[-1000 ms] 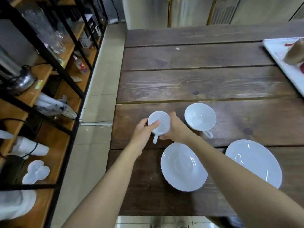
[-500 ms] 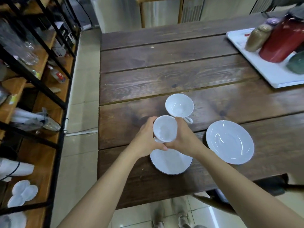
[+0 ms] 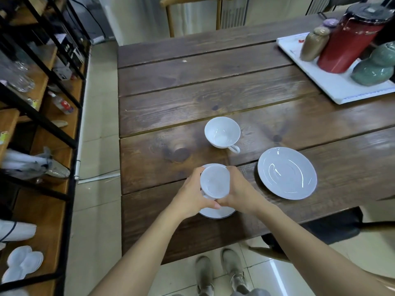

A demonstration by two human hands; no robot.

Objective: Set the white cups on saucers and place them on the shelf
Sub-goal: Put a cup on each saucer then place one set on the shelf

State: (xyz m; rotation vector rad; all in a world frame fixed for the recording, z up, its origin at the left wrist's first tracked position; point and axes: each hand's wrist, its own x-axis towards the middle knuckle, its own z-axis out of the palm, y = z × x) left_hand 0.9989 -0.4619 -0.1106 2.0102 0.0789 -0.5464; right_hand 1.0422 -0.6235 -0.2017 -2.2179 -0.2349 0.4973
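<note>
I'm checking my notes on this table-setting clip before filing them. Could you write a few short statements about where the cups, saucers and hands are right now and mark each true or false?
1. Both hands, the left hand and the right hand, hold one white cup. True.
2. The held cup is over the near saucer. True.
3. The second cup already stands on a saucer. False: it stands on the bare wooden table.
4. The far saucer carries a cup. False: nothing is on it.
5. The red jug stands on the white tray. True.
</note>
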